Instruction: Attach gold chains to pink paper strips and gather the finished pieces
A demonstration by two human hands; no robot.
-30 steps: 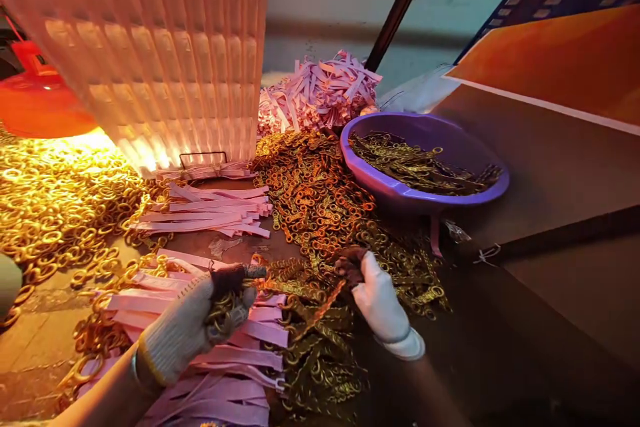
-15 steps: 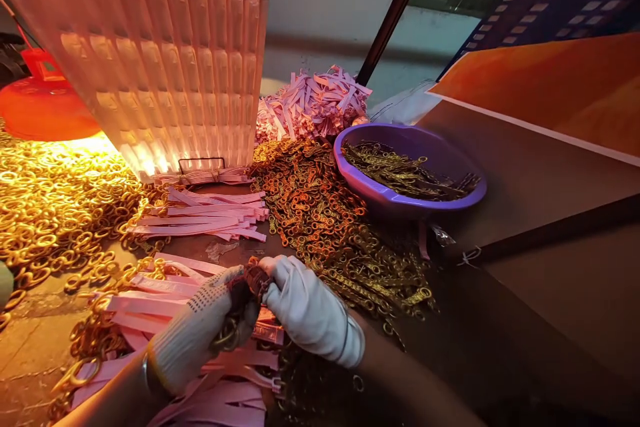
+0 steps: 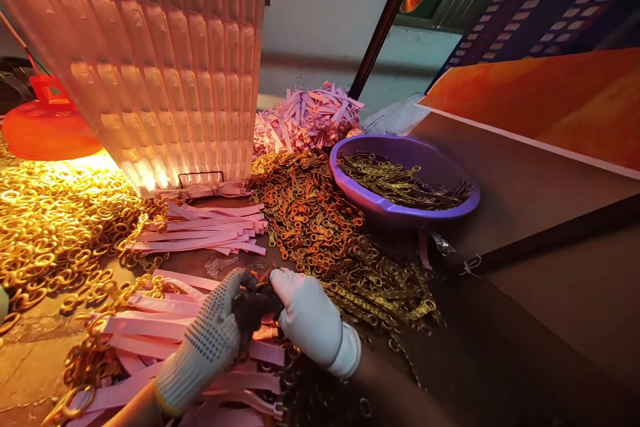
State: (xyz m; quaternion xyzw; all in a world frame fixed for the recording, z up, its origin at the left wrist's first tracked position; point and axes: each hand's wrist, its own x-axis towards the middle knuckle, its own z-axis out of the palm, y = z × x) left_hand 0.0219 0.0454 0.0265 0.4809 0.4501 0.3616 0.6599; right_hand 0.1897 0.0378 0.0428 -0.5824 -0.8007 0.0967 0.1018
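Observation:
My left hand [image 3: 213, 327], in a pale knit glove with dark dots, is closed, its fingertips dark and in shadow. My right hand [image 3: 309, 317], in a plain white glove, is closed too and meets it at the fingertips. Whatever they pinch between them is too small and dark to make out. Below and left of the hands lie pink straps [image 3: 145, 328], several with gold rings at their left ends. Beyond the hands another row of pink straps [image 3: 205, 230] lies flat. To the right spreads a heap of brassy ring-ended chain pieces [image 3: 320, 213].
A purple basin [image 3: 400, 210] with more chain pieces stands back right. Gold rings [image 3: 55, 227] cover the left side beneath a red lamp [image 3: 50, 130]. A translucent ribbed panel [image 3: 165, 80] rises behind. A pink strap pile [image 3: 310, 117] sits at the wall.
My hands have rolled slightly, the left one showing more of its dotted back. A gold ring visible under my left hand earlier no longer shows. The view has tilted up a little.

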